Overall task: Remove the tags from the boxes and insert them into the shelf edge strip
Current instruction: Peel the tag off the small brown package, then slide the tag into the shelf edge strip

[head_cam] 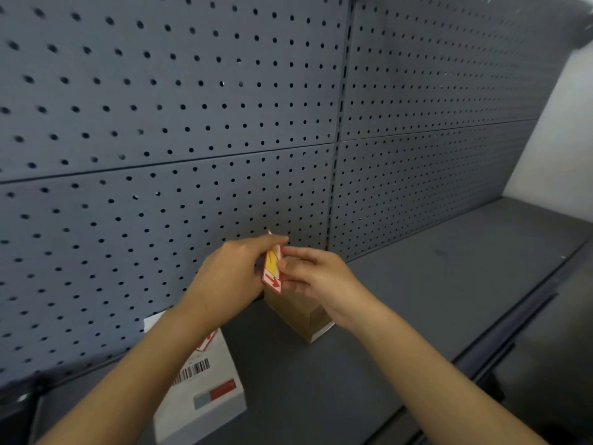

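While my forearms reach in from the near edge, the white box [205, 387] lies closest, near left on the shelf deck [433, 284], with a barcode label on top and a red-and-white tag [207, 343] at its far end, partly hidden under my left forearm. Further in, just right of centre, stands the brown box [305, 313], and directly above its far end both hands meet.

My left hand [231, 277] comes in from the left with its fingers closed onto the red-and-yellow tag [272, 271]; my right hand [317, 274] pinches the same tag from the right, thumb and forefinger narrow on its edge. The tag stands nearly upright, long axis top to bottom, its lower end touching or just above the brown box; I cannot tell whether it is fully free.

What matters next, I judge: the shelf edge strip [513, 335] runs along the near right front of the deck, well apart from the tag and on my right hand's side, so that hand is better placed to carry it there, turning the long axis to lie along the strip. Farthest back is the grey pegboard [192, 123].
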`<state>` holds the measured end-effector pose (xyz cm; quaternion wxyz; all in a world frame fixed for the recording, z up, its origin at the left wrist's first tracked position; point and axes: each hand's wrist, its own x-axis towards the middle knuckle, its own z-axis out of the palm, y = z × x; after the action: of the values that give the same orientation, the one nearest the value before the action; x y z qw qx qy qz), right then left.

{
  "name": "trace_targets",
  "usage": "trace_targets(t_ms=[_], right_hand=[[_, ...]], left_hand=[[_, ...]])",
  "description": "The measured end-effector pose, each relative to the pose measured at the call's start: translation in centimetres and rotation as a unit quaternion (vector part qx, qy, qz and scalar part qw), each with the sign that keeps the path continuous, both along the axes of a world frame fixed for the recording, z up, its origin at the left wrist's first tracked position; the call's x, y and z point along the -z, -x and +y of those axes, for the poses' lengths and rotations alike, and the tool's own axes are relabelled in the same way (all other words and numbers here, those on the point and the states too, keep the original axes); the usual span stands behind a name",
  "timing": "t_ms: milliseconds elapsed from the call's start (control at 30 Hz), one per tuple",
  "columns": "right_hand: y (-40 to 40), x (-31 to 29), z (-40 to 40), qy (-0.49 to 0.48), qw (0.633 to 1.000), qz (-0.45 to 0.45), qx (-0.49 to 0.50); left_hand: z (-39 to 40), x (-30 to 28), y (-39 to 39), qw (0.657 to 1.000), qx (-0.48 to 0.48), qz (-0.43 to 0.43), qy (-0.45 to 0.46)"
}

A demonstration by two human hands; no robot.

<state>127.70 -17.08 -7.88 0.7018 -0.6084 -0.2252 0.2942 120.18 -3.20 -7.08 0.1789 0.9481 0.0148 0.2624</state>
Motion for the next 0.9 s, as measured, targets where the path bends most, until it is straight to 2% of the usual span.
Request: trace_targets(t_ms=[133, 333, 700, 900], right_hand=[[1.4, 0.1, -0.3, 0.01, 1.0, 0.012, 0.018], [3.4, 0.2, -1.2, 0.104, 0.989, -0.062, 0.082], [11.3, 1.3, -2.0, 0.126, 0.971, -0.202, -0.014], [17.6, 2.1, -0.7, 0.156, 0.957, -0.235, -0.067]], left_hand=[[0.0, -0.1, 1.5, 0.999, -0.024, 0.023, -0.024], [-0.3, -0.1, 4.5, 0.992, -0.093, 0.039, -0.07], [-3.0, -0.6, 15.6, 0.974, -0.209, 0.06, -0.064], [-3.4, 0.7, 23.4, 0.961, -0.257, 0.08, -0.066]])
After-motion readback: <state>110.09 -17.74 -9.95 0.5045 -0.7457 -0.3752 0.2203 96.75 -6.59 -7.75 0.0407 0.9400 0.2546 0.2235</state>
